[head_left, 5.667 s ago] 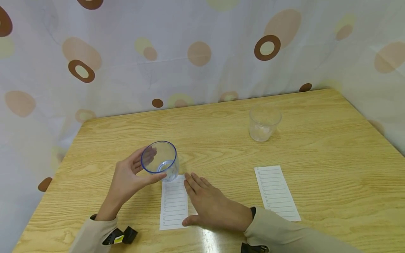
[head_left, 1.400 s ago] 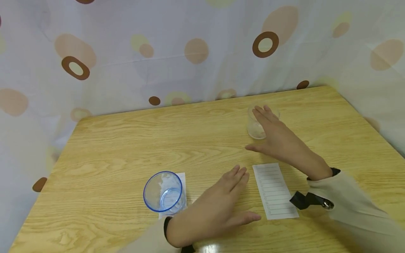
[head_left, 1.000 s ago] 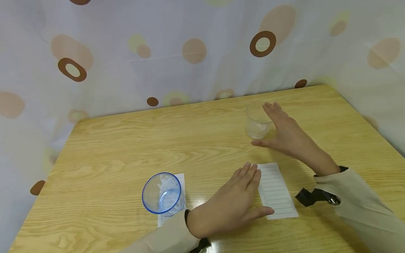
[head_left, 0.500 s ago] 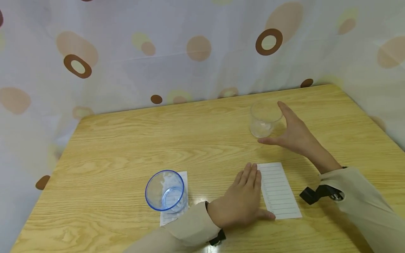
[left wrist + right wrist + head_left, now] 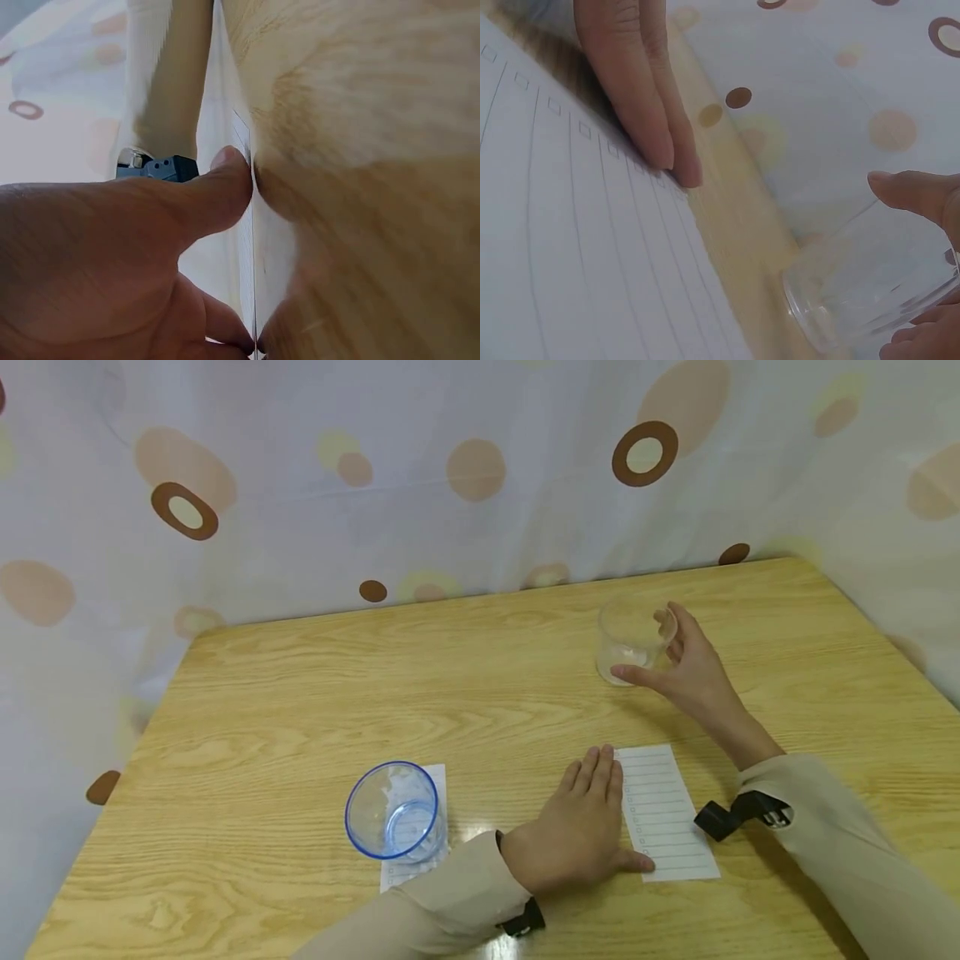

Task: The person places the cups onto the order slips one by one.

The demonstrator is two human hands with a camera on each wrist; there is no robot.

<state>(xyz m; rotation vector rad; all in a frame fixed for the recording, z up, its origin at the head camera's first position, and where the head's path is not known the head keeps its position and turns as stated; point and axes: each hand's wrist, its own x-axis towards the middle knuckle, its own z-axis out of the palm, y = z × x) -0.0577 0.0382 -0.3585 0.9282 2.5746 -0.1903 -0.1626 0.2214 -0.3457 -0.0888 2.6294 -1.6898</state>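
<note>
My right hand (image 5: 701, 677) grips a clear cup (image 5: 618, 647) at the back right, thumb on its near side and fingers behind. In the right wrist view the cup (image 5: 855, 281) sits between thumb and fingers; whether its base touches the table I cannot tell. My left hand (image 5: 573, 831) lies at the left edge of a lined checklist sheet (image 5: 671, 814), fingers extended, thumb (image 5: 217, 187) on the sheet's lower corner. A blue-rimmed clear cup (image 5: 433, 827) stands upright on a second lined sheet (image 5: 393, 877), partly hidden by my left sleeve.
The wood-grain table (image 5: 300, 693) meets a white curtain (image 5: 300, 527) with brown and peach spots along its back edge. A black wrist strap (image 5: 757, 810) sits on the right sleeve, another strap (image 5: 522, 918) on the left.
The blue-rimmed cup was set down on the left sheet. My left hand moved right to the other sheet. My right hand reached to the clear cup and closed its fingers around it.
</note>
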